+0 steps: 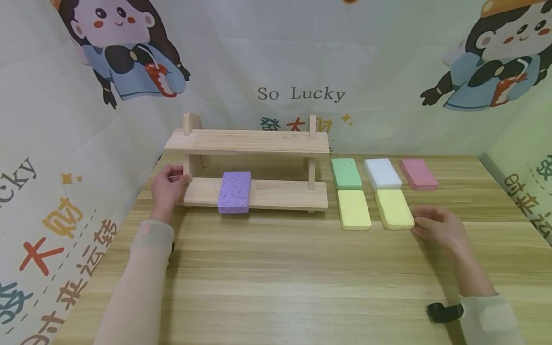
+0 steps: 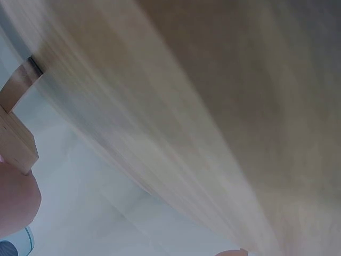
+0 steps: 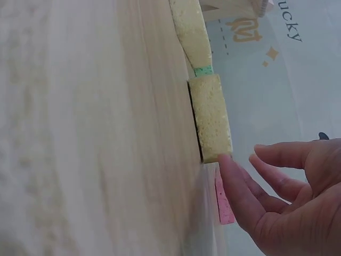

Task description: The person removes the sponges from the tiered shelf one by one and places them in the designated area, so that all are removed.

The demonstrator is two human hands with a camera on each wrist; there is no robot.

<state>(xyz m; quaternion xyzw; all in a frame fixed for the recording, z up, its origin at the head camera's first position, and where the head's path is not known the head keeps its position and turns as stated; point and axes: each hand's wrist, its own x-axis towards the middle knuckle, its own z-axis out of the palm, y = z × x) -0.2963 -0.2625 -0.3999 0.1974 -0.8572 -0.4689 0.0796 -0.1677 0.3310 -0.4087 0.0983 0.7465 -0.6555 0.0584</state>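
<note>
My left hand (image 1: 167,188) grips the left end of a two-tier wooden rack (image 1: 258,142), by its upright and lower shelf. A purple sponge (image 1: 235,191) lies on that lower shelf, its front end over the edge. In the left wrist view a blurred board (image 2: 138,106) fills most of the picture, and a fingertip (image 2: 18,200) shows by a wooden post. My right hand (image 1: 442,230) touches the right side of the nearer-right yellow sponge (image 1: 394,209) with its fingertips. In the right wrist view its fingers (image 3: 242,192) are loosely bent, with nothing enclosed between them.
Right of the rack, a green sponge (image 1: 346,173), a white sponge (image 1: 382,173) and a pink sponge (image 1: 419,173) form the back row. Another yellow sponge (image 1: 354,209) lies in front of the green one. Printed cloth (image 1: 302,57) hangs behind the wood-grain table (image 1: 276,278).
</note>
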